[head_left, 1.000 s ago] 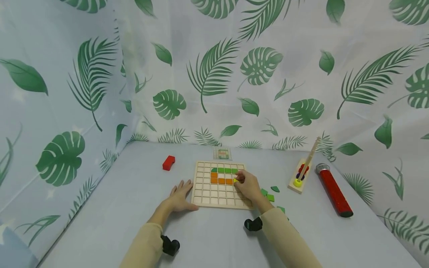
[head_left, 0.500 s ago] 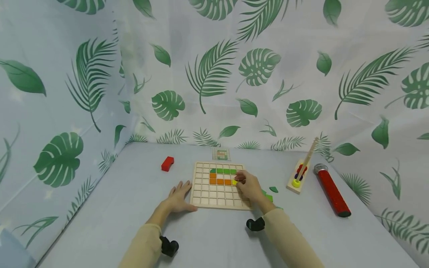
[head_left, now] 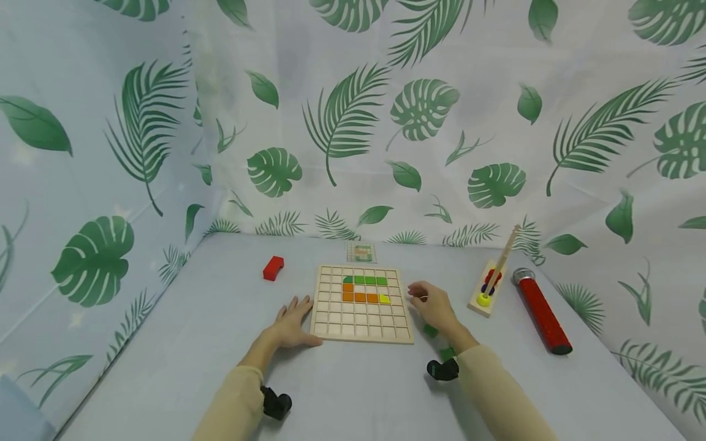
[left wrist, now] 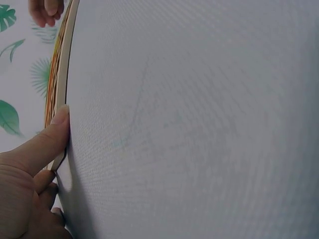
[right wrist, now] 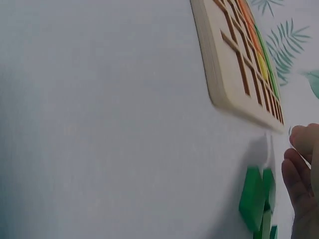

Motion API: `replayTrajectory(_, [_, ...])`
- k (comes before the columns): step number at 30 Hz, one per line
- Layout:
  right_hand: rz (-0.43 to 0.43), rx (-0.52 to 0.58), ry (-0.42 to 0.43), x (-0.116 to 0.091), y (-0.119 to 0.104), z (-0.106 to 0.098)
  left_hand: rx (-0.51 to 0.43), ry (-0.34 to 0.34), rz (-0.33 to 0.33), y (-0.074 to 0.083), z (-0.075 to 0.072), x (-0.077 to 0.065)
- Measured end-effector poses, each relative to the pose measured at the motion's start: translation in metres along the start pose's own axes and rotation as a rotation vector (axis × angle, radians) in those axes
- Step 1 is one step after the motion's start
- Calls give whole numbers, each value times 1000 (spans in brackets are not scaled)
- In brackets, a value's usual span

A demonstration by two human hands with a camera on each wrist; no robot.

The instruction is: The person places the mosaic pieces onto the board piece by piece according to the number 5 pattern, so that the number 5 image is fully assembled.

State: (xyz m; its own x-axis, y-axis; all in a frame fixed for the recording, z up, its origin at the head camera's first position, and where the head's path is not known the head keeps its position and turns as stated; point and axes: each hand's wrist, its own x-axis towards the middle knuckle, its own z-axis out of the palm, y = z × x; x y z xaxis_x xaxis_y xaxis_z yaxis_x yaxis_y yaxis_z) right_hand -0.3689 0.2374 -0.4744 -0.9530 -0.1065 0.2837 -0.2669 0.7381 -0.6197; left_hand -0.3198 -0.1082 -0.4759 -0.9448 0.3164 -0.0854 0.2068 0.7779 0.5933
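Note:
A wooden grid board (head_left: 361, 321) lies flat on the blue cloth. It holds a row of green tiles (head_left: 365, 280), orange tiles (head_left: 360, 297) under them and one yellow tile (head_left: 384, 299). My left hand (head_left: 298, 313) lies flat on the cloth, and its thumb (left wrist: 54, 130) touches the board's left edge (left wrist: 62, 79). To the right of the board, my right hand (head_left: 421, 296) hovers with loosely curled fingers (right wrist: 300, 167) that hold nothing. Loose green tiles (head_left: 430, 331) lie below that hand, also seen as green tiles (right wrist: 256, 198) beside the board (right wrist: 234, 64).
A red block (head_left: 273, 267) lies at the back left. A small pattern card (head_left: 361, 251) lies behind the board. A wooden peg stand with coloured rings (head_left: 485, 295) and a red tube (head_left: 541, 313) are to the right. Leaf-print cloth walls close in the back and sides.
My right hand has let go of the yellow tile, which now sits in the board after the orange ones, and has drawn back to the right, off the board. The left hand stayed put.

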Motion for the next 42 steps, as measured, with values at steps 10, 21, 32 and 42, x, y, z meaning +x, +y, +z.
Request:
replayTrajectory(10, [54, -14, -48, -15, 22, -26, 2, 6, -13, 0, 2, 3])
replayTrajectory(21, [-5, -50, -82, -27, 27, -32, -16, 6, 2, 3, -2, -3])
replayTrajectory(32, [19, -42, -68, -37, 28, -30, 0, 16, 27, 2, 2, -3])
replayTrajectory(42, [-2, -52, -22, -34, 30, -24, -1, 14, 19, 2, 0, -3])
